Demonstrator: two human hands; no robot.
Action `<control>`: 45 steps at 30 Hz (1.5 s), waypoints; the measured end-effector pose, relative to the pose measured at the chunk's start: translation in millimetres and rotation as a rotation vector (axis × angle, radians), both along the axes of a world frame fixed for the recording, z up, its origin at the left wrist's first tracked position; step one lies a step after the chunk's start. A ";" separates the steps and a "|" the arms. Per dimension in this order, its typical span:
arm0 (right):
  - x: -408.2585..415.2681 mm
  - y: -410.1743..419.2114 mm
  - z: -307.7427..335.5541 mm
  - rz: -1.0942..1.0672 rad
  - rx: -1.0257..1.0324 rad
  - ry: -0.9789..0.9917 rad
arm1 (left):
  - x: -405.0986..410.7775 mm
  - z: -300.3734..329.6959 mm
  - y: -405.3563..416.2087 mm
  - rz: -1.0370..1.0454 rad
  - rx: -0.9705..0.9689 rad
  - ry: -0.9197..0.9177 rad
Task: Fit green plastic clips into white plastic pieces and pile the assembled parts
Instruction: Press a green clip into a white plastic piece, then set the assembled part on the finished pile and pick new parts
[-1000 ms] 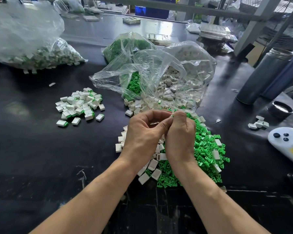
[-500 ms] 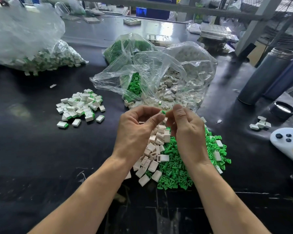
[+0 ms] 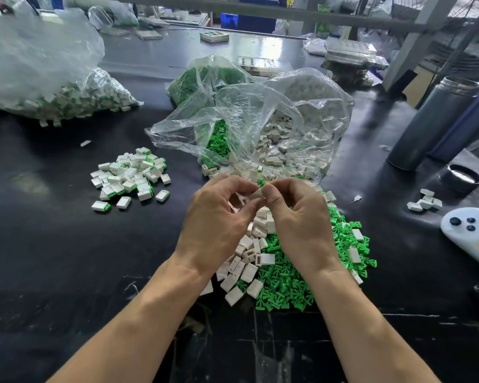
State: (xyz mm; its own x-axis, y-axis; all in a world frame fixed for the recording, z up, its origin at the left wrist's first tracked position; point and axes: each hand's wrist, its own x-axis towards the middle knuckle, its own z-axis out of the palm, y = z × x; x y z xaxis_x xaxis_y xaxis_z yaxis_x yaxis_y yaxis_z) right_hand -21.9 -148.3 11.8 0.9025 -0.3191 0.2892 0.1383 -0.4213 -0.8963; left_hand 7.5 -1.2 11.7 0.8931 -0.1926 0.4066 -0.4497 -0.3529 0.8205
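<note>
Two bare hands meet fingertip to fingertip above the loose parts, a green clip pinched between them.

The left hand and right hand are raised with wrists angled inward, fingers curled and thumbs nearly touching; the right thumb and forefinger nip the small ribbed clip, while what the left fingers hold is hidden. Under the hands lie boxy, matte white pieces with slotted faces and, at 4 o'clock from them, a heap of glossy winged green clips. At 10 o'clock from the hands sits the pile of assembled parts, white blocks edged green. At 12 o'clock a crinkled clear plastic bag spills more pieces onto the shiny black table.
</note>
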 end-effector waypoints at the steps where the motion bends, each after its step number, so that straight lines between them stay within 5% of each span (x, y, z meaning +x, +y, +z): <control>1: -0.3 -0.7 0.4 -0.017 -0.004 0.012 | 1.9 -0.2 1.8 0.030 0.055 -0.018; 12: -1.0 -29.1 7.9 -0.240 -0.300 0.237 | 44.7 -5.1 56.9 0.501 0.615 0.232; 26: 0.1 -42.5 7.5 -0.320 -0.460 0.336 | 58.2 -11.8 77.1 0.669 0.609 0.265; 38: -2.2 -49.9 13.1 -0.254 -0.518 0.454 | 54.7 -8.4 75.1 0.669 0.612 0.224; 45: -0.9 -49.5 12.7 -0.235 -0.582 0.503 | 46.8 -12.1 48.0 0.255 0.560 0.047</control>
